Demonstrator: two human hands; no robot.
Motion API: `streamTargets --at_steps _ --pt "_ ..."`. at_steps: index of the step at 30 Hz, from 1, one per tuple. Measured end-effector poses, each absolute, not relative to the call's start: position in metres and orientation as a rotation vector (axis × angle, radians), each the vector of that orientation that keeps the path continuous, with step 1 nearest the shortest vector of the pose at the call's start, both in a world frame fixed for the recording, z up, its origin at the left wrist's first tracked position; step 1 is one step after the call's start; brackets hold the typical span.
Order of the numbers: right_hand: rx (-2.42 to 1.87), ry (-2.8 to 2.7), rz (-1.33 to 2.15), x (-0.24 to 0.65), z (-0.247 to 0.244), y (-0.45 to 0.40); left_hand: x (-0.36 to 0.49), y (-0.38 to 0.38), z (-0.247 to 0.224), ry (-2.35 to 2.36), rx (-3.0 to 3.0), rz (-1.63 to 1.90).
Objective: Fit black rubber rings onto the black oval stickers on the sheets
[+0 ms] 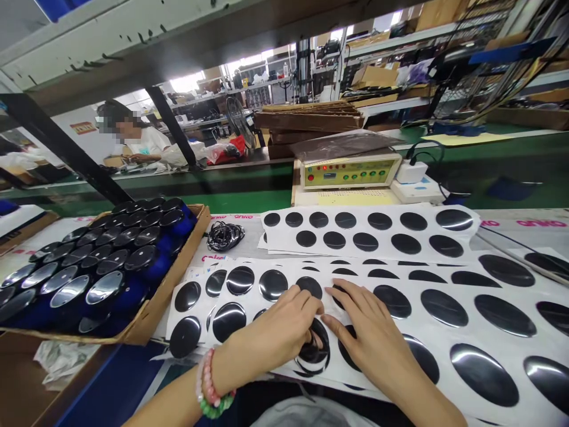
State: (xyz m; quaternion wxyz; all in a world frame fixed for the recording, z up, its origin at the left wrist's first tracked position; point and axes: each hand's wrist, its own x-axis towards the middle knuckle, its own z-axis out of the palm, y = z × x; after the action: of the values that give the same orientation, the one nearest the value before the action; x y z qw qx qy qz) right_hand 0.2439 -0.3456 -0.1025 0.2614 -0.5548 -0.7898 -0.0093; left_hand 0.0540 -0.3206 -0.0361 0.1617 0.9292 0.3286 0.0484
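Note:
White sheets (347,287) bearing rows of glossy black discs lie in front of me. My left hand (288,317), with a beaded bracelet at the wrist, has its fingers curled down at a black disc (315,353); whatever its fingertips grip is hidden. Just to the right, my right hand (367,326) rests on the sheet with thumb and fingers apart, holding nothing and partly covering other discs. Another stack of disc sheets (326,234) lies farther back.
A cardboard tray (195,243) of blue, black-topped cylinders stands at left. Behind the sheets are a coiled black cable (225,236), a control box (351,172) and a white adapter (411,172). A person (144,139) sits beyond the shelf posts.

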Motion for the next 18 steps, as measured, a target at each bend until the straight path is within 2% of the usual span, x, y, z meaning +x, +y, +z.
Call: streamTargets --at_steps 4,11,18 --pt "-1.490 -2.139 -0.019 0.243 -0.101 -0.345 0.048 -0.327 -0.043 0.961 2.731 0.187" --pt "-1.457 -2.151 0.000 0.242 -0.099 -0.347 0.034 -0.340 -0.069 0.892 2.759 0.508" --pt "-1.439 -2.179 0.060 0.237 -0.099 -0.350 0.024 -0.353 -0.066 0.834 2.766 0.670"
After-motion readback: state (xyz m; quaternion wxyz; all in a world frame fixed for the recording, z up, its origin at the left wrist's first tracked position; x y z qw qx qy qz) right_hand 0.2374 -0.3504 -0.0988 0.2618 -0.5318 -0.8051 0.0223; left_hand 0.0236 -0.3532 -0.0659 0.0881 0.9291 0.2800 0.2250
